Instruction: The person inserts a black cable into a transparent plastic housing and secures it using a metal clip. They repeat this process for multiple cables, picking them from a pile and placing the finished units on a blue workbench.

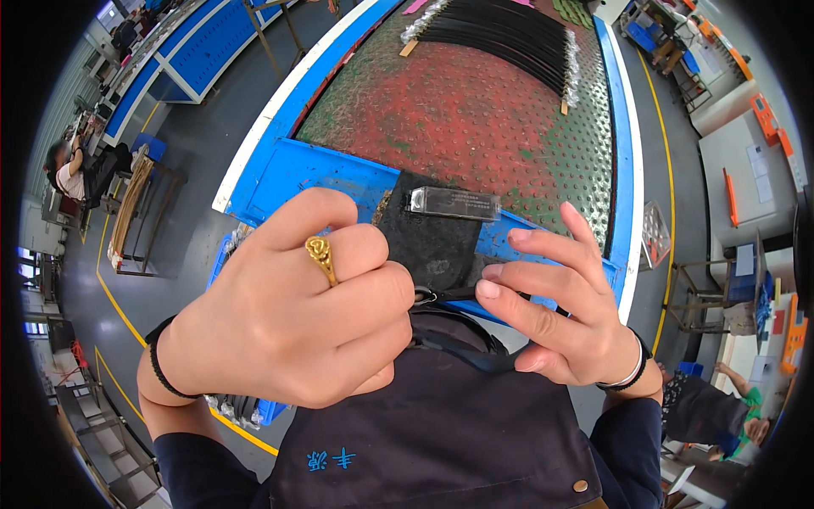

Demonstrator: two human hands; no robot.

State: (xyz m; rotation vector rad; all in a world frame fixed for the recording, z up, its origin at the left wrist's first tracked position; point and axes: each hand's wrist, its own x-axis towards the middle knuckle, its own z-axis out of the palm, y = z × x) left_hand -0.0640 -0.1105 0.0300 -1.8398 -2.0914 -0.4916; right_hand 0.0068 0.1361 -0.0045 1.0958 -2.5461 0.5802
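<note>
Held in front of my dark apron, a thin black strap (458, 294) runs between my two hands. A small metal buckle or ring (424, 295) shows at its left end, against my left hand (318, 310). That hand is closed in a fist and wears a gold ring; its fingers hide most of what it grips. With thumb and fingertips, my right hand (560, 305) pinches the strap's other side, its upper fingers spread. Beyond them, a clear plastic case (455, 204) lies on a black mat (437, 254) at the table's near edge.
The blue-edged table (280, 174) has a studded red-green top (458, 127). Across its far part lies a row of black straps (500, 38) with plastic-wrapped ends. Blue bins stand below at left. Other people sit or stand at far left and lower right.
</note>
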